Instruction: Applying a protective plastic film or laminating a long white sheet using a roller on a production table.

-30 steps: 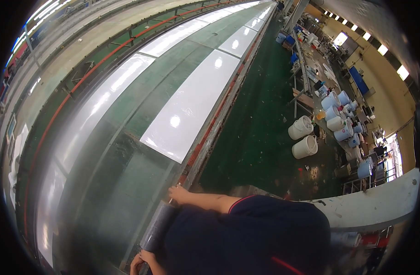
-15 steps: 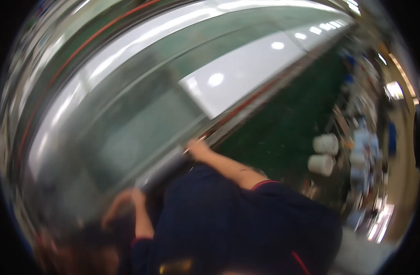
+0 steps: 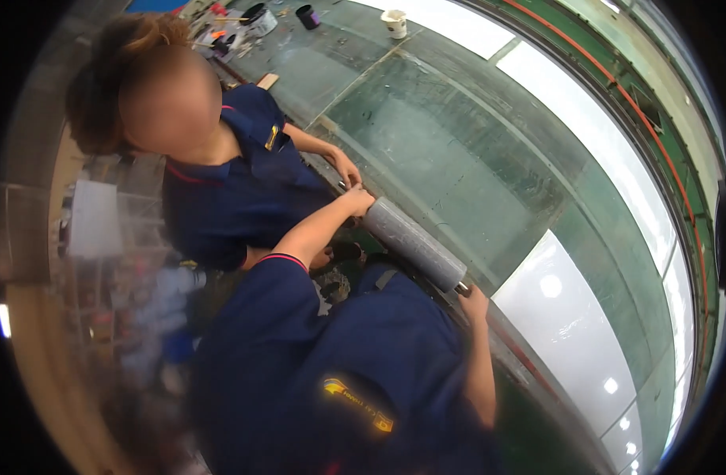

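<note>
A thick grey roll [image 3: 417,244] with metal shaft ends lies slantwise in front of me, along the near edge of the table. My left hand [image 3: 358,201] is closed round its far-left end. At its right end, my right hand [image 3: 474,304] grips the short metal shaft. A co-worker [image 3: 212,202] in a navy shirt stands at my left, with a hand [image 3: 346,169] close beside my left hand. That hand's fingers reach toward the roll's left shaft end; whether they touch it I cannot tell.
A long greenish table [image 3: 450,150] stretches past the roll. A glossy white sheet [image 3: 573,317] lies on it at the right. A white bucket [image 3: 394,24], a black cup [image 3: 307,16] and several pots and tools stand at the far left. Blurred shelves [image 3: 114,277] are behind the co-worker.
My view has swung round strongly, bringing the co-worker and the table's far-left end into sight. The white sheet now appears at the right. Both my hands still hold the roll.
</note>
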A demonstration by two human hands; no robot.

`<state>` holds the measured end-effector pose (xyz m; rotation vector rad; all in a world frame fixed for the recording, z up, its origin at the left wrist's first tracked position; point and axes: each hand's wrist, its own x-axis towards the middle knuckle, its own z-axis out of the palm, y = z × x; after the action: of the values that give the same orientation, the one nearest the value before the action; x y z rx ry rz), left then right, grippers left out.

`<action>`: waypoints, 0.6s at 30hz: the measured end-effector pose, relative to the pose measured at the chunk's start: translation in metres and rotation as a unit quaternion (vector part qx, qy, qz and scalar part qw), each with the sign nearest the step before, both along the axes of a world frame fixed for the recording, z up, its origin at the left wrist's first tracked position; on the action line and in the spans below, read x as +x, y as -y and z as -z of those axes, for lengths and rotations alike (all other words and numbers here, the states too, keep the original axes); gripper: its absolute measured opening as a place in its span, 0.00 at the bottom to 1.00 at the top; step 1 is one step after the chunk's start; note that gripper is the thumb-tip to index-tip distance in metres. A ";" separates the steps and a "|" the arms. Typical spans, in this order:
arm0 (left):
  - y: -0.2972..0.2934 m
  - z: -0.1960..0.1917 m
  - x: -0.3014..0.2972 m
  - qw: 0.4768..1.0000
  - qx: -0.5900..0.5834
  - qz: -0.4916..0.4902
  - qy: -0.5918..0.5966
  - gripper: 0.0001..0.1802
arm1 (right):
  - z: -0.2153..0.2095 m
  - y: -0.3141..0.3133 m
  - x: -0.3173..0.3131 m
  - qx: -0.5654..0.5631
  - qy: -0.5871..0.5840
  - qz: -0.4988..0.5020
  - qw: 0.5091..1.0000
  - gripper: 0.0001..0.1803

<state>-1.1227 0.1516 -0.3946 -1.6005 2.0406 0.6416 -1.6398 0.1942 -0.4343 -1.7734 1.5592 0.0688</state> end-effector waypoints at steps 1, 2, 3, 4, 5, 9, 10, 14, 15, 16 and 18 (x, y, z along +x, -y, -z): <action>-0.008 -0.003 -0.020 1.000 0.015 -0.012 0.017 0.15 | -0.005 0.005 -0.018 -0.007 -0.003 -0.006 1.000 0.21; -0.008 -0.005 -0.044 0.999 0.027 -0.022 0.030 0.15 | -0.009 0.009 -0.040 -0.005 -0.017 -0.013 1.000 0.21; -0.009 -0.005 -0.072 0.999 0.030 -0.025 0.035 0.15 | -0.010 0.008 -0.069 -0.001 -0.033 -0.015 0.999 0.21; -0.010 -0.003 -0.100 1.000 0.011 -0.012 -0.007 0.15 | -0.008 0.006 -0.104 -0.020 -0.018 -0.010 1.000 0.21; -0.011 0.000 -0.124 0.999 -0.004 0.001 -0.050 0.15 | -0.008 0.002 -0.139 -0.034 -0.004 -0.005 0.999 0.22; 0.012 0.024 -0.235 0.996 0.000 0.015 -0.085 0.11 | -0.039 0.005 -0.240 0.011 -0.092 0.029 0.995 0.20; 0.017 0.031 -0.251 0.993 -0.028 0.006 -0.112 0.11 | -0.050 0.009 -0.253 0.036 -0.106 0.045 0.993 0.20; 0.057 0.019 -0.317 0.984 0.085 0.013 -0.156 0.13 | -0.064 0.021 -0.310 0.031 -0.158 0.082 0.984 0.19; 0.057 0.022 -0.309 0.982 0.080 0.009 -0.170 0.14 | -0.062 0.013 -0.304 0.029 -0.160 0.083 0.983 0.19; 0.058 0.026 -0.301 0.980 0.092 0.023 -0.176 0.14 | -0.063 0.008 -0.296 0.040 -0.167 0.097 0.980 0.19; 0.070 0.031 -0.301 0.980 0.078 0.043 -0.176 0.16 | -0.061 0.012 -0.292 0.045 -0.174 0.120 0.976 0.15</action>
<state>-1.4235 0.0814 -0.4257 -1.3765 2.2265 1.0867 -1.9319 0.1827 -0.3728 -1.5483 1.9768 0.3433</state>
